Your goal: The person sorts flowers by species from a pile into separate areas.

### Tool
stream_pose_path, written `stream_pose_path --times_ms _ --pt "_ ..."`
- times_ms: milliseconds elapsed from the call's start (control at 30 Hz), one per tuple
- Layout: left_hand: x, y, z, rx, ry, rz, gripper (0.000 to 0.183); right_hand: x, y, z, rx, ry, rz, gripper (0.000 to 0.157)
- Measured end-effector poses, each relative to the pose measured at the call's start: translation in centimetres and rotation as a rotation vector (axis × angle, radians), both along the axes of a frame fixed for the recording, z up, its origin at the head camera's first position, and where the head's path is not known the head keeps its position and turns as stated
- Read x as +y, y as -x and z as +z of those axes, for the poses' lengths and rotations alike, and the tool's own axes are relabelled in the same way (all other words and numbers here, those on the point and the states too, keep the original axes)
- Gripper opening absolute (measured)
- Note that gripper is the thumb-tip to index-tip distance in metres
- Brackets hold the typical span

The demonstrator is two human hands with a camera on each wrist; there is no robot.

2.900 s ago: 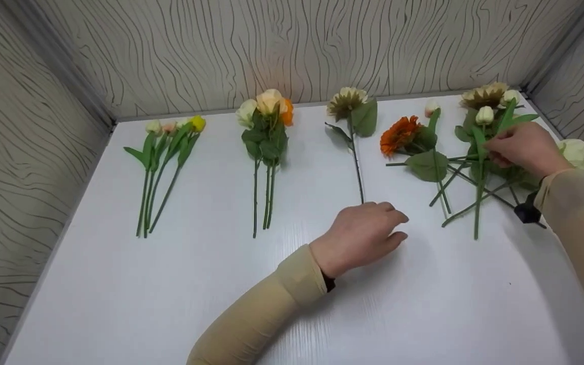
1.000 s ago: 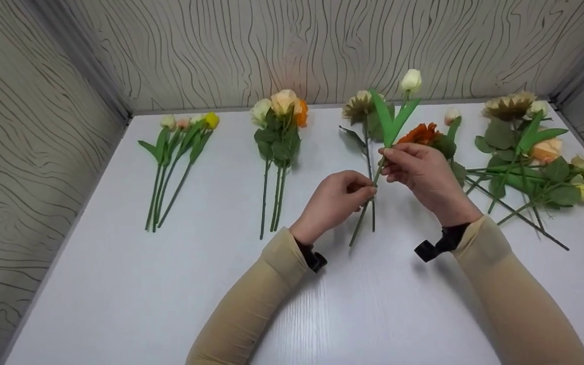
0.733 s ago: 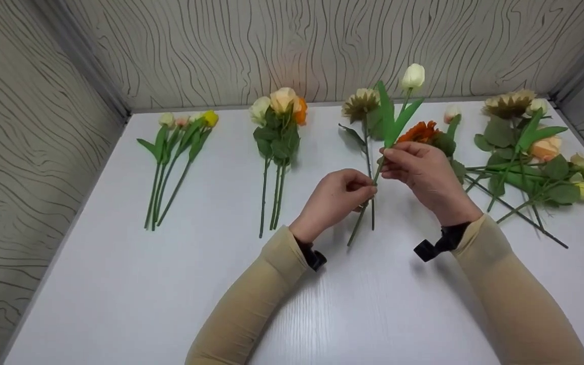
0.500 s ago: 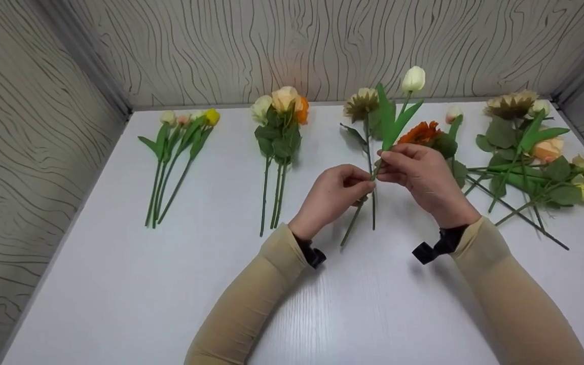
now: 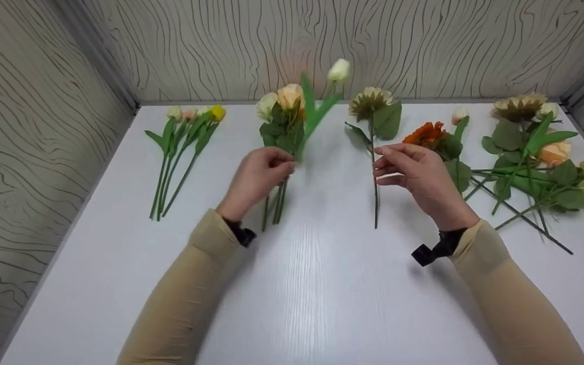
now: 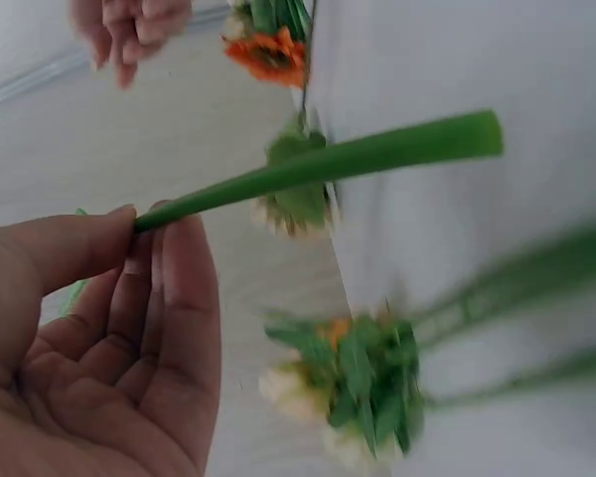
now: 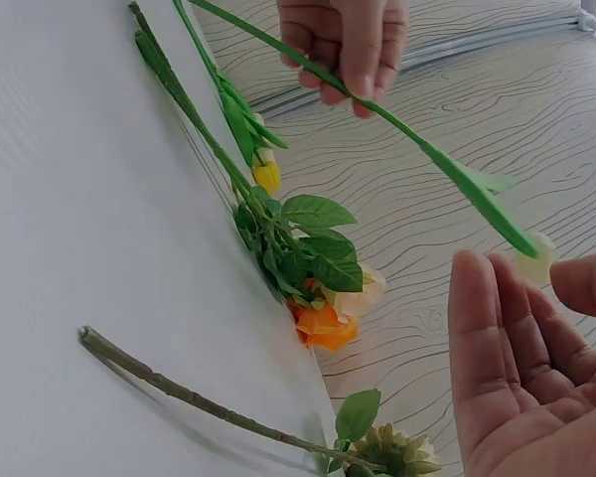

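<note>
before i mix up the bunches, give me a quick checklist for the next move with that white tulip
1. White tulip pinched in the left hand: ok.
2. Tulip held off the table: ok.
3. Right hand free: ok, fingers spread and holding nothing.
4. Tulip group lying apart from the rose bunch: ok.
5. Flower pile at far right untangled: not ok, several stems cross.

The left hand (image 5: 257, 176) pinches; the right hand (image 5: 424, 177) hangs relaxed.
</note>
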State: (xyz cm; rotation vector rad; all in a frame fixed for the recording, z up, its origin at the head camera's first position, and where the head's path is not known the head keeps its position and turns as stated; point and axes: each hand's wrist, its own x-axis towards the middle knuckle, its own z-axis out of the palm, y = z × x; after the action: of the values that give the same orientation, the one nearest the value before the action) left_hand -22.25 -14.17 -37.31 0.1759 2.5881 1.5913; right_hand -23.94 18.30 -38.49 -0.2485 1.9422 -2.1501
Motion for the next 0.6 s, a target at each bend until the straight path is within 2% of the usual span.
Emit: stream_pose_path --times_ms 200,333,433,600 --pt "-11.0 0.2 -0.2 -0.027 0.202 0.215 0.027 0.0 0.0 -0.2 0.001 -0.065 0.011 0.043" --pt "-16.6 -0.2 -0.7 -0.048 0.303 0.324 0.033 -0.2 0.0 -0.5 0.009 -0.101 0.024 0.043" --pt "-19.1 -0.4 -1.2 -0.054 0.365 0.378 0.033 -0.4 0.0 -0.6 0.010 -0.113 0.025 0.042" --pt "-20.6 0.0 -2.2 -0.077 0.415 0.424 0.031 -0.5 0.0 -0.7 0.009 -0.125 0.020 0.040"
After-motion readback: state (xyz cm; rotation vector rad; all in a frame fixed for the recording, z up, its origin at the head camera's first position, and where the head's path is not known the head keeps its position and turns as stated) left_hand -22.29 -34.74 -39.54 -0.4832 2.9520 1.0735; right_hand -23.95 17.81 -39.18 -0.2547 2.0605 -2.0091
